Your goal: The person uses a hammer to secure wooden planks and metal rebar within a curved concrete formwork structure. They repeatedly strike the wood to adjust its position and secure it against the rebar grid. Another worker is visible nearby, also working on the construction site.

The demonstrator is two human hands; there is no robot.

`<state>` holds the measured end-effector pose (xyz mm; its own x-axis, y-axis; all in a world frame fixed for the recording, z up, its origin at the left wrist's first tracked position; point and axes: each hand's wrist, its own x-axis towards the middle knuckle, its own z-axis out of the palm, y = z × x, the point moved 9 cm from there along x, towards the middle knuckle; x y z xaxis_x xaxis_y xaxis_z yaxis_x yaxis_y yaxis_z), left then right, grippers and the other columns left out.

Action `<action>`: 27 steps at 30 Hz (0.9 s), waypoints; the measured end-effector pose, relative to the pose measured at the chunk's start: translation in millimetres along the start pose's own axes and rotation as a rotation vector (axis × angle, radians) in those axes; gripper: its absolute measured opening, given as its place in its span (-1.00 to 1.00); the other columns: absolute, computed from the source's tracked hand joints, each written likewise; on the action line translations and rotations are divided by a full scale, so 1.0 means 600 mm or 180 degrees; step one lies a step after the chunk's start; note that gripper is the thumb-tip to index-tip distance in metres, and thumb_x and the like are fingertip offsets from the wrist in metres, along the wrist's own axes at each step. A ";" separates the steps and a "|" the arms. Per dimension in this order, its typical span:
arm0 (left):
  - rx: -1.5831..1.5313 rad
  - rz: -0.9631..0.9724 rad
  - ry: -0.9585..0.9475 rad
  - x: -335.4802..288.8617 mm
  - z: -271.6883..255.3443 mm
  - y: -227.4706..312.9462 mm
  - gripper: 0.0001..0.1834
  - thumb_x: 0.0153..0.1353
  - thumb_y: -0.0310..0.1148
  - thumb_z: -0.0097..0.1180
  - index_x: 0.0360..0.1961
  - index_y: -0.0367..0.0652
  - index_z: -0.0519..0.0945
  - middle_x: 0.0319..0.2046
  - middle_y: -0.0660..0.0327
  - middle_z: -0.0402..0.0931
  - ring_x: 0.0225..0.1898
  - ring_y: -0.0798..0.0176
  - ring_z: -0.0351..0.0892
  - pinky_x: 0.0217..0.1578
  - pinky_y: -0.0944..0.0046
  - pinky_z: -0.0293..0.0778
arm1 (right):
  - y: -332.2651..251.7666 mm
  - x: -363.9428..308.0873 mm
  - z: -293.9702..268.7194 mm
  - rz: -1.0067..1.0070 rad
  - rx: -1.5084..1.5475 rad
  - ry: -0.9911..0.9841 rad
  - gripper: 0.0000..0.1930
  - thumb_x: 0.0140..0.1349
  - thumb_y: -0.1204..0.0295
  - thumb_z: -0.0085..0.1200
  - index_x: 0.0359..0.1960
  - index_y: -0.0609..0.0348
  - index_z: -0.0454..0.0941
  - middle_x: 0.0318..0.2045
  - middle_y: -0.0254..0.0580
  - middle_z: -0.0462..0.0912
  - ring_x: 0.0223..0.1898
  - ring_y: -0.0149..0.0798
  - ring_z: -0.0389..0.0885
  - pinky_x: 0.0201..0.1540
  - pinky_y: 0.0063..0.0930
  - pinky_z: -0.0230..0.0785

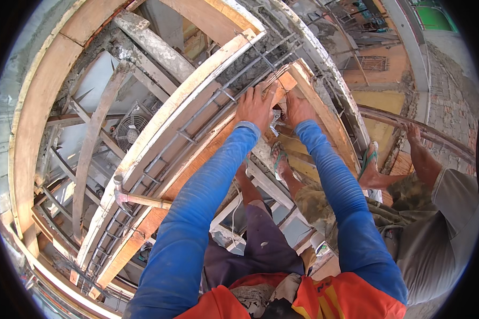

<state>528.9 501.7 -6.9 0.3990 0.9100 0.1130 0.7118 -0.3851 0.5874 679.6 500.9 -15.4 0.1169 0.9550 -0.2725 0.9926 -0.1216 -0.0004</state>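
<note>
My left hand (253, 109) is hooked over the top edge of a long wooden formwork board (197, 159), close to where it meets a short end block. Just to its right, my right hand (299, 110) is bent into the corner beside another plank (324, 119); its fingers look closed, but what they hold is hidden. A claw hammer (143, 200) with a wooden handle lies across the board and the steel bars, next to my left forearm. Tied rebar (183, 135) runs along the board's far side.
A co-worker's leg (378, 178) in a sandal and a hand (413, 133) are at my right. Curved wooden forms (42, 127) and an outdoor fan unit (130, 132) lie to the left. Gaps between beams open below my feet. A pale cable (234, 212) hangs there.
</note>
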 end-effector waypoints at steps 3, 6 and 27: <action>0.0036 -0.0057 -0.0331 0.015 -0.002 0.000 0.03 0.01 -0.21 0.40 0.51 0.17 0.12 0.20 -0.04 0.31 0.19 -0.07 0.33 0.19 -0.02 0.35 | 0.000 0.003 0.001 -0.0055 -0.0153 -0.0149 -0.84 0.39 0.37 -0.13 -0.13 0.15 0.44 -0.39 0.26 0.67 -0.29 0.28 0.68 -0.26 0.11 0.52; -0.0041 0.0007 -0.0513 0.028 0.000 -0.009 0.10 0.02 -0.12 0.44 0.54 0.24 0.04 0.22 -0.05 0.27 0.23 -0.08 0.28 0.21 -0.03 0.30 | -0.009 0.010 0.000 -0.0184 -0.0390 -0.0325 -0.80 0.40 0.38 -0.15 -0.08 0.19 0.45 -0.33 0.24 0.69 -0.24 0.25 0.70 -0.22 0.06 0.55; -0.0160 0.0129 -0.0497 0.027 -0.002 -0.010 -0.03 -0.04 -0.13 0.44 0.44 0.16 0.26 0.18 -0.03 0.28 0.21 -0.07 0.27 0.21 0.02 0.32 | 0.022 0.122 -0.038 -0.0181 0.0029 -0.1509 -0.57 0.42 0.10 -0.11 -0.16 0.21 0.66 -0.19 0.26 0.67 -0.04 0.11 0.67 0.05 -0.10 0.51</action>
<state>530.3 518.8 -7.6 0.5146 0.8573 0.0137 0.6650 -0.4092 0.6248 702.1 575.5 -13.5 0.0321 0.7318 -0.6808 0.9964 -0.0771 -0.0359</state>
